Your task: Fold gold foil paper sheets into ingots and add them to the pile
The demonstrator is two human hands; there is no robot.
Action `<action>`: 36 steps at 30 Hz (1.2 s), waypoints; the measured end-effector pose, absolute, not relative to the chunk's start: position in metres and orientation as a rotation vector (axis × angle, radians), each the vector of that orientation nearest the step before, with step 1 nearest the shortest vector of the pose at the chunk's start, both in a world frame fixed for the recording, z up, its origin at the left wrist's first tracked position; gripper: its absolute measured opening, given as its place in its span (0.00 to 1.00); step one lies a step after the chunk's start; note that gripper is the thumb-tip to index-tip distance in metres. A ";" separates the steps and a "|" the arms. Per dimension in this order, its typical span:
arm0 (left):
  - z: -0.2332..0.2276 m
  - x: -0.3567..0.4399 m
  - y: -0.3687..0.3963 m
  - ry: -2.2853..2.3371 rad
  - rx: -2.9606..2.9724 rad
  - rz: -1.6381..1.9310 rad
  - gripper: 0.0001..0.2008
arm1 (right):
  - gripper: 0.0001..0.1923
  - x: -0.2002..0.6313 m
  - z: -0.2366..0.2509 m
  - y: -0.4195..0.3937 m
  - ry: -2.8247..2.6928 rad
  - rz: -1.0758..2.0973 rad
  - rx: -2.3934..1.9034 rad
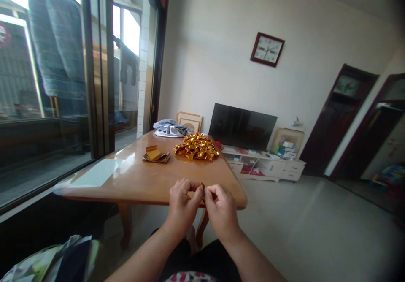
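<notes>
My left hand and my right hand meet at the near edge of the wooden table. Both are closed, thumbs and fingertips pinching a small piece of gold foil paper between them. Most of that piece is hidden by my fingers, so its shape cannot be made out. Beyond my hands, a heap of folded shiny gold foil paper pieces lies on the tabletop. To its left rests a small stack of flat gold paper sheets, the top one bent upward.
A pale sheet lies at the table's left. Folded cloth and picture frames are at the far end. A television stands on a white cabinet behind. Glass doors run along the left.
</notes>
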State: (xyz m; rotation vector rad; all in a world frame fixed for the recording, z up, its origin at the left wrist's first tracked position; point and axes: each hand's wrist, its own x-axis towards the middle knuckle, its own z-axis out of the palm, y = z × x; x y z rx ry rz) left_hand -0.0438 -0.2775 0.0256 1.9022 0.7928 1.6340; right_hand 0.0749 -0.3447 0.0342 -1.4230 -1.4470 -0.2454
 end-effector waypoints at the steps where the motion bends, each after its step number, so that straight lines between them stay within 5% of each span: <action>1: 0.025 -0.043 -0.277 0.767 1.826 1.588 0.08 | 0.09 0.075 0.034 -0.345 -1.447 -0.238 -1.418; 9: 0.031 -0.040 -0.279 0.453 1.244 1.181 0.10 | 0.10 0.077 0.030 -0.344 -1.458 -0.050 -1.386; 24: 0.029 -0.044 -0.273 0.444 1.115 1.099 0.06 | 0.11 0.076 0.032 -0.347 -1.390 0.232 -1.297; 36: 0.028 -0.049 -0.273 0.442 1.276 1.077 0.11 | 0.16 0.083 0.027 -0.343 -1.038 0.842 -1.027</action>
